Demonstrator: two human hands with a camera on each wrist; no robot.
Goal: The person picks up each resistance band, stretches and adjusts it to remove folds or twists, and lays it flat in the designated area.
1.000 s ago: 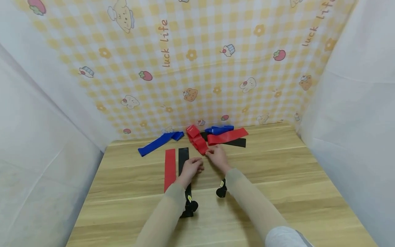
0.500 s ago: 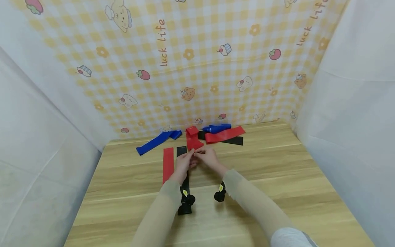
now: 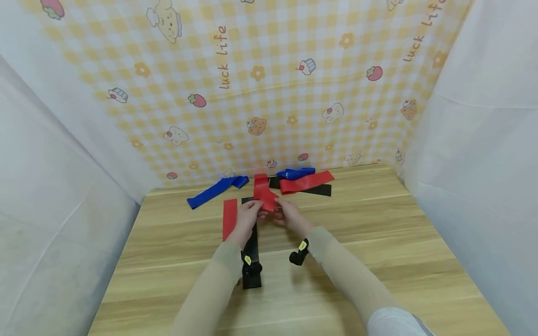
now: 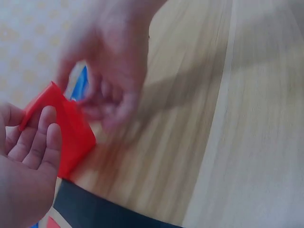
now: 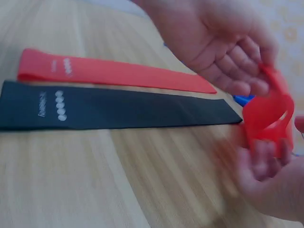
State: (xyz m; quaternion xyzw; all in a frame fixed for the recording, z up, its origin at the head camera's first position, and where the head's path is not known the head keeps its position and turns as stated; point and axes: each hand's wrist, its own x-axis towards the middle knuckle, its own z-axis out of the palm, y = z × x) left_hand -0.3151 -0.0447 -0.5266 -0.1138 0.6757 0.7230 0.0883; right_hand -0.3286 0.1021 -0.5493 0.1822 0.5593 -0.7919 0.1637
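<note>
A red resistance loop band (image 3: 262, 192) stretches toward me from the back of the table, its near end raised between my two hands. My left hand (image 3: 245, 221) pinches its left corner between thumb and fingers. At the right corner, my right hand (image 3: 295, 220) holds the edge with its fingertips, blurred in the left wrist view. The loop stands partly spread apart in the right wrist view, showing the inside of the red band (image 5: 270, 116). Under my left forearm lies a flat black band (image 3: 252, 279) with white print, beside a flat red band (image 3: 230, 215).
A blue band (image 3: 212, 192) lies slantwise at the back left. At the back right, a bunched blue band (image 3: 296, 174), another red band (image 3: 308, 182) and a black band (image 3: 321, 190) overlap. A checked cloth (image 3: 256, 98) hangs behind the table (image 3: 361, 261).
My left hand has come over to the red band and taken its near end with the right hand. The band has been straightened, pulled toward me and its end spread.
</note>
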